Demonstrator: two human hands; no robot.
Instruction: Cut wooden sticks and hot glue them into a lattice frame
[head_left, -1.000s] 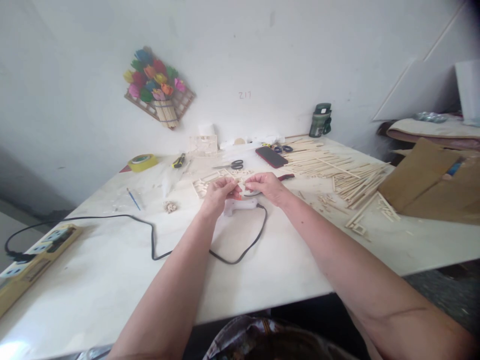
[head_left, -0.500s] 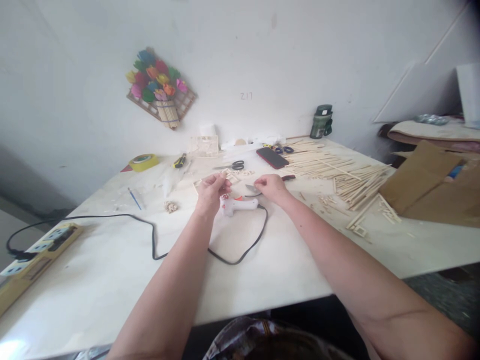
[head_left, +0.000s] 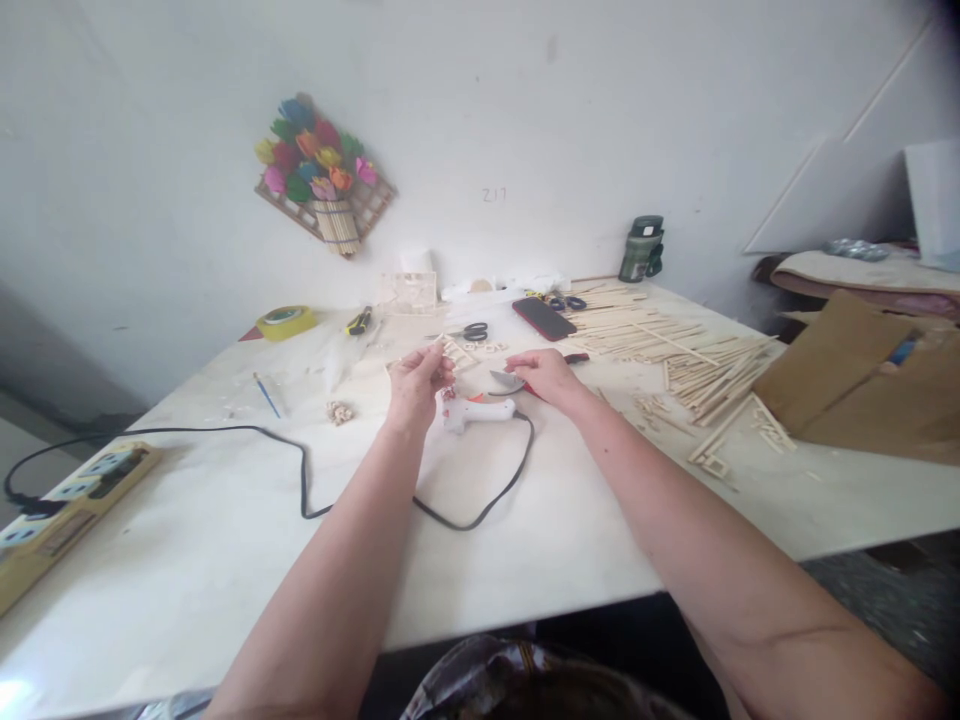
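Note:
My left hand is closed, with thumb and fingertips pinching a small frame of thin wooden sticks. Just below those fingers lies a white hot glue gun with an orange trigger, its black cord looping toward me. My right hand is closed in a pinch over a pair of red-handled pruning shears. Its fingertips hide whatever they hold, if anything. The shears' blades point left, and part of the handle shows past the hand. Black-handled scissors lie beyond both hands.
Many thin wooden sticks spread at the right, beside a cardboard box. A phone and green bottle are at the back. Yellow tape, a utility knife and a power strip are left.
My left hand has shifted slightly left, and more of the stick frame shows by its fingertips. My right hand has moved a little, showing more of the shears' red handle.

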